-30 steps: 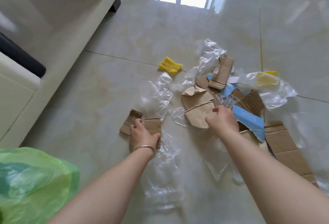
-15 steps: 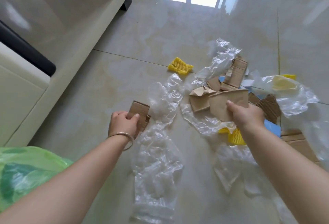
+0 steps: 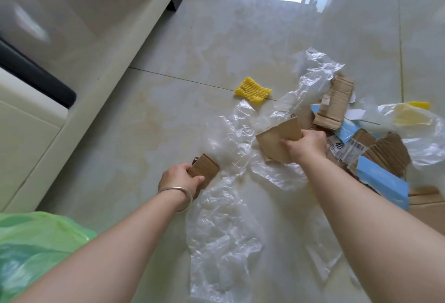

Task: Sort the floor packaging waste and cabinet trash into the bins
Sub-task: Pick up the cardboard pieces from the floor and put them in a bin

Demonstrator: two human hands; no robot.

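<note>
Glossy cream tile floor (image 3: 168,110), low white cabinet (image 3: 79,45) along the left, bright window at the top. Waste is spread across centre-right of the floor.

Largest: crinkled clear plastic film (image 3: 224,225), thin and limp, running from near the feet up the middle. Green bin bag (image 3: 36,249), translucent, at bottom left. Pile at right: corrugated cardboard scraps (image 3: 334,103), ribbed with torn edges, a blue-faced carton piece (image 3: 382,182), a printed label. Yellow foam mesh sleeve (image 3: 252,91) lies apart from the pile, soft and ridged.

Right hand (image 3: 305,146) is closed around a smooth brown cardboard sheet (image 3: 279,139), lifted off the film. Left hand (image 3: 179,178) pinches a small folded corrugated piece (image 3: 204,168), thumb on top.

Step, I judge: collecting cardboard, early stage; most waste isn't picked up yet. Next: merge both pieces and carry them to the paper bin; keep film from snagging along.
</note>
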